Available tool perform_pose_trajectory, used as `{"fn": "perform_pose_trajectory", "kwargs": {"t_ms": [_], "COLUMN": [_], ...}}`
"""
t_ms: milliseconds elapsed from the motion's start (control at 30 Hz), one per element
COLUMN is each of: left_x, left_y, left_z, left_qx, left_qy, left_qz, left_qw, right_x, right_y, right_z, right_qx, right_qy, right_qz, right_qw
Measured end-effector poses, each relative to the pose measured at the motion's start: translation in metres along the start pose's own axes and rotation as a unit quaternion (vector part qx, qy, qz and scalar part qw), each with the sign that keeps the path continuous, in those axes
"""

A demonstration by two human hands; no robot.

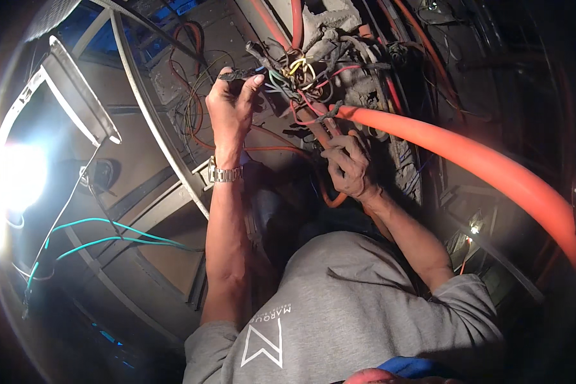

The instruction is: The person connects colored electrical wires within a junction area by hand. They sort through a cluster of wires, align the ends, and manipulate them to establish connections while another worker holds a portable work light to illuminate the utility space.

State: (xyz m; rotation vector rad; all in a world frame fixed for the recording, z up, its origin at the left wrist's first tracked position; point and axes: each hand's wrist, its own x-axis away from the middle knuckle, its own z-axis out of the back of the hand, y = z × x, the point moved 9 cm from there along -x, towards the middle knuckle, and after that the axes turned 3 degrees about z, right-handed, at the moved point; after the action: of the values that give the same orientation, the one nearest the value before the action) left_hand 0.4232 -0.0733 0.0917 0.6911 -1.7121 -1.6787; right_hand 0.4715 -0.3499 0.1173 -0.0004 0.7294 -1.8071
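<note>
My left hand [231,109] is closed, thumb and fingers pinching a black-taped wire end [238,75]. Just right of it, a tangle of thin coloured wires [301,69] spreads out, with yellow, green, pink, blue and black strands. Below that tangle, my right hand [352,163] has its fingers curled around a narrow orange tube [322,132], partly hidden by the hand. A thick orange conduit [454,142] runs from the wires toward the lower right, passing above my right forearm.
At the left, a bright work lamp [19,176] glares beside a tilted metal panel [77,96]. Green wires [121,240] trail beneath it. A curved pale bar [148,105] stands left of my left arm. More orange cables [272,24] come down from the top.
</note>
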Motion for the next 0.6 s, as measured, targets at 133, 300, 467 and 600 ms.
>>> {"fn": "perform_pose_trajectory", "kwargs": {"t_ms": [133,300,467,600], "left_x": [0.006,0.007,0.014,0.031], "left_y": [-0.01,-0.024,-0.024,-0.053], "left_z": [0.003,0.007,0.011,0.009], "left_qx": [-0.017,-0.005,-0.182,-0.317], "left_qy": [0.008,-0.108,-0.197,-0.291], "left_qz": [0.012,0.082,0.114,0.077], "left_qw": [1.0,0.991,0.957,0.899], "right_x": [0.0,0.009,0.007,0.004], "right_y": [-0.001,0.005,0.003,-0.002], "right_z": [-0.001,-0.006,-0.003,0.0], "right_qx": [0.001,-0.017,-0.025,-0.028], "right_qy": [0.001,0.008,0.016,0.026], "right_qz": [0.01,0.004,0.0,0.021], "right_qw": [1.0,1.0,1.0,0.999]}}
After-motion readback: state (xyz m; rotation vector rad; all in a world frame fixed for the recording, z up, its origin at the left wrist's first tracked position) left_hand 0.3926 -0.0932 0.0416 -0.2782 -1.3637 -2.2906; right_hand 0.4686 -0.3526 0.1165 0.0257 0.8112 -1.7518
